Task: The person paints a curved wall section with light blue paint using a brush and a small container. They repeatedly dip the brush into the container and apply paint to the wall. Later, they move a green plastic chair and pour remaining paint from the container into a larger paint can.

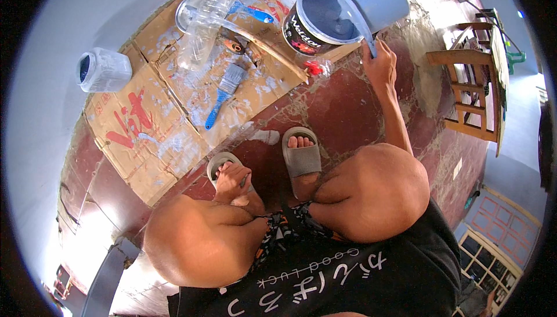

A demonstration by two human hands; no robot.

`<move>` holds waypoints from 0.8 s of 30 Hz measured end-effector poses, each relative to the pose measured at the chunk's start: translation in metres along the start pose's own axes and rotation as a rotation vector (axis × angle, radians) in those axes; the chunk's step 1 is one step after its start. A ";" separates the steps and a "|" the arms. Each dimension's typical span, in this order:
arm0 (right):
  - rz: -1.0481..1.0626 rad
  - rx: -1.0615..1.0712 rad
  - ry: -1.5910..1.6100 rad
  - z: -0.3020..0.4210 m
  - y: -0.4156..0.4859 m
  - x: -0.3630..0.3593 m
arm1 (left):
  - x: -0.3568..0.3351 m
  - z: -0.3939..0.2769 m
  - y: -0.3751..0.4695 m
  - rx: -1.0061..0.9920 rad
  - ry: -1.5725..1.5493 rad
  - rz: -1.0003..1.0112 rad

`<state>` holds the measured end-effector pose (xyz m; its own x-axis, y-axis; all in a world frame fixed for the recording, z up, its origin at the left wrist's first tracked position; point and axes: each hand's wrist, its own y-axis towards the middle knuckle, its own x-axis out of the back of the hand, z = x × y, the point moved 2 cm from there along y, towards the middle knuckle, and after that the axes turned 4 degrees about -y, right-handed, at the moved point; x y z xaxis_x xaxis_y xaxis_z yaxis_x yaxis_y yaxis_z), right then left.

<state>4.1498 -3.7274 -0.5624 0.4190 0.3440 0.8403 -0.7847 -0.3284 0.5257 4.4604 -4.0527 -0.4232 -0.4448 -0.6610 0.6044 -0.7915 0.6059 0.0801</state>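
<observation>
My right hand (380, 62) grips the lower end of a flat, paint-coated stick (354, 10). The stick lies across the mouth of a black paint bucket (298, 34) with a Weldon label. Blue-grey paint (326, 10) fills part of the bucket, its surface rippled. Low between my knees, my left hand (233, 182) rests over my left foot and sandal, fingers curled; whether it holds anything is hidden. Ahead of it, a blue-handled paintbrush (224, 93) with paint-covered bristles lies on flattened cardboard (161, 151).
On the cardboard are a clear plastic bottle (202, 34), a second blue-handled brush (259, 13) and a long wooden stick (265, 47). A translucent jar (109, 70) stands by the wall. Right of the paint sits a pale blue rounded container (378, 1); wooden furniture (470, 86) is farther right.
</observation>
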 end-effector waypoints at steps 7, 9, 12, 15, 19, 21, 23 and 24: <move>0.154 -0.054 -0.071 -0.006 -0.006 -0.014 | 0.002 -0.001 0.006 -0.009 0.010 -0.003; 0.165 -0.049 -0.097 -0.007 -0.007 -0.017 | 0.003 -0.003 0.006 -0.007 0.015 -0.004; 0.128 -0.018 -0.063 -0.008 -0.007 -0.019 | 0.005 -0.004 0.006 -0.012 0.024 0.000; 0.129 -0.024 -0.038 -0.008 -0.007 -0.017 | 0.006 -0.006 0.008 -0.016 0.032 0.004; 0.132 -0.040 -0.019 -0.008 -0.009 -0.015 | 0.008 -0.005 0.009 -0.020 0.039 0.004; 0.137 -0.056 -0.022 -0.007 -0.008 -0.015 | 0.008 -0.006 0.009 -0.022 0.041 0.002; 0.137 -0.039 -0.016 -0.005 -0.007 -0.016 | 0.009 -0.009 0.008 -0.014 0.048 -0.002; 0.136 -0.034 -0.016 -0.005 -0.007 -0.015 | 0.009 -0.009 0.009 -0.013 0.051 0.000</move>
<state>4.1465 -3.7259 -0.5796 0.3148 0.2844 0.9055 -0.8495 -0.3411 0.4025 4.4534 -4.0494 -0.4102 -0.4226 -0.6378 0.6439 -0.7860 0.6117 0.0899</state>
